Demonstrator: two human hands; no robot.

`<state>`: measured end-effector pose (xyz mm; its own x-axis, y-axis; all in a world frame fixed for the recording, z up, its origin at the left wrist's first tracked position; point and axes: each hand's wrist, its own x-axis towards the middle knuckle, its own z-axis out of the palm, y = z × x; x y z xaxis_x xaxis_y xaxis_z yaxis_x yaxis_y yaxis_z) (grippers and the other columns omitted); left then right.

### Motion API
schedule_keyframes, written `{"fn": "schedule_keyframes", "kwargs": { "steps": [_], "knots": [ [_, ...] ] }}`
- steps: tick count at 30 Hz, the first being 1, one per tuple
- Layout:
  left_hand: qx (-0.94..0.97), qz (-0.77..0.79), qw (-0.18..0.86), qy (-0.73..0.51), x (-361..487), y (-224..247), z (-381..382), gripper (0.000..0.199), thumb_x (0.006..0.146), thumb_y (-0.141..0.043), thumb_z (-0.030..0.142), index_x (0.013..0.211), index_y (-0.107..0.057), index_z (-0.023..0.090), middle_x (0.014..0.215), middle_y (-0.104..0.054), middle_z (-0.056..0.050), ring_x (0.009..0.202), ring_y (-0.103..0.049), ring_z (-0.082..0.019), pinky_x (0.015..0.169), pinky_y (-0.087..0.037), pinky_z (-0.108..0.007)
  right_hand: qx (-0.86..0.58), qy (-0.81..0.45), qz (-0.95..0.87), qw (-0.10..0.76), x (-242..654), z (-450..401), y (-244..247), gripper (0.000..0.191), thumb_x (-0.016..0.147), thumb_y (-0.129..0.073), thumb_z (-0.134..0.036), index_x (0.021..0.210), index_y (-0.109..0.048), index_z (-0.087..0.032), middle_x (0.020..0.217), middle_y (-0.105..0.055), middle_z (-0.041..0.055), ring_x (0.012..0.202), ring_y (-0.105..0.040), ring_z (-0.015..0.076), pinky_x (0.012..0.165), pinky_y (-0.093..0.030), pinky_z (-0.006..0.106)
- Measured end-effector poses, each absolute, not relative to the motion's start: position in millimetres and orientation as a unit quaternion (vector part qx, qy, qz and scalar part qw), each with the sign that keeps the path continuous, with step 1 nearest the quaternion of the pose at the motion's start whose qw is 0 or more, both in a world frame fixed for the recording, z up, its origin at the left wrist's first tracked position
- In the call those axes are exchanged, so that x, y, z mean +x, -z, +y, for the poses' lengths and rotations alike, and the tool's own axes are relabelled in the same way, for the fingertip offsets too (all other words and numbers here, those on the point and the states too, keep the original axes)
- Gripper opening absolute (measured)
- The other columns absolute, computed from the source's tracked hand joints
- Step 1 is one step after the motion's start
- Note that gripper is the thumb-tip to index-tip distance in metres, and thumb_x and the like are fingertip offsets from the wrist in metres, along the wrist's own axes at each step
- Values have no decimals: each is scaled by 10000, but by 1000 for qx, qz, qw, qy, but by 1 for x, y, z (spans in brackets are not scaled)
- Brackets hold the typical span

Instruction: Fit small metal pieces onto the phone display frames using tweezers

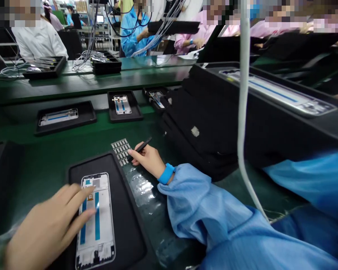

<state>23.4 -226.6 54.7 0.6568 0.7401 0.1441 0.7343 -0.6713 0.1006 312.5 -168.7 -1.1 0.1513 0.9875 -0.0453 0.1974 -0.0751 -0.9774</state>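
My left hand (49,225), at seven o'clock, is half open, fingers over the frame (97,221) in the tray (129,225); contact cannot be told. My right hand (148,159), near centre, grips the tool (141,147) beside the sheet (121,151); green table (81,144) lies open toward eleven.

Phone frame (104,225), silver-white, rounded corners; two long blue strips, a small blue patch near the far end, a small orange-brown piece between; lying flat, partly covered, under the left hand's (45,228) spread fingers, contact unclear; slim black tool (144,144), pinched in the right hand (148,159), slanted, upper end projecting beyond the fingers; sheet of small pale parts (119,150), in rows, flat, just beside the right fingertips.
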Motion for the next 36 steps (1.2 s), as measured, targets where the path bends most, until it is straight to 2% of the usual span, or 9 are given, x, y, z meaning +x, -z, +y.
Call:
{"fn": "schedule_keyframes", "kwargs": {
  "steps": [1,3,5,8,17,23,26,29,36],
  "knots": [
    [928,364,2,-75,42,-61,-210,414,851,-438,450,1214,-511,266,1151,-598,-54,952,-602,-209,712,-528,-311,-598,-423,-495,468,312,-169,1,354,674,-660,-484,763,-501,-180,590,-591,-10,540,-655,164,493,-562,268],
    [964,257,-1,-66,77,-62,-181,437,866,-405,463,1244,-489,261,1337,-468,-63,1235,-409,-259,996,-376,-451,-598,-418,-499,468,312,-169,1,349,678,-656,-483,766,-503,-181,604,-599,-8,552,-659,167,500,-561,270],
    [975,216,11,-49,103,-53,-161,474,866,-388,492,1274,-456,261,1389,-408,-70,1312,-283,-285,1061,-213,-555,-597,-417,-504,465,312,-170,1,343,689,-644,-485,772,-505,-183,607,-606,-8,554,-658,166,503,-558,271],
    [974,218,46,-29,119,-37,-148,505,845,-392,541,1264,-463,267,1319,-481,-94,1258,-353,-293,1043,-144,-618,-591,-435,-497,463,311,-170,0,341,704,-627,-491,777,-501,-183,594,-602,-13,543,-651,162,500,-555,275],
    [967,237,87,-43,116,-35,-152,499,811,-430,574,1216,-517,296,1298,-498,-80,1148,-428,-294,1015,-184,-610,-568,-477,-473,475,311,-169,1,349,688,-647,-483,778,-509,-175,590,-600,-17,548,-650,158,517,-559,279],
    [959,269,80,-51,123,-34,-154,342,892,-362,425,1137,-564,297,1214,-567,-32,1107,-461,-246,1043,-164,-572,-577,-461,-479,475,314,-168,2,337,693,-646,-472,760,-514,-170,594,-608,-13,538,-651,152,514,-556,265],
    [931,345,94,-67,134,-34,-151,366,868,-416,395,1140,-546,188,1060,-627,-73,1006,-510,-232,1010,-291,-493,-578,-476,-461,477,313,-167,1,341,685,-655,-467,763,-508,-169,589,-602,-15,538,-649,153,500,-560,268],
    [913,391,90,-76,146,-33,-146,465,795,-528,412,1165,-533,131,1092,-614,-124,1004,-497,-285,872,-412,-464,-579,-488,-444,480,313,-166,1,352,671,-666,-468,758,-500,-170,571,-594,-21,535,-648,157,494,-565,277],
    [921,378,67,-62,162,-30,-153,201,796,-558,302,945,-663,216,1102,-637,-53,1019,-504,-287,998,-246,-560,-553,-521,-392,518,318,-169,-8,357,648,-695,-441,752,-497,-162,531,-571,-42,485,-626,127,456,-555,239]
  ]
}}
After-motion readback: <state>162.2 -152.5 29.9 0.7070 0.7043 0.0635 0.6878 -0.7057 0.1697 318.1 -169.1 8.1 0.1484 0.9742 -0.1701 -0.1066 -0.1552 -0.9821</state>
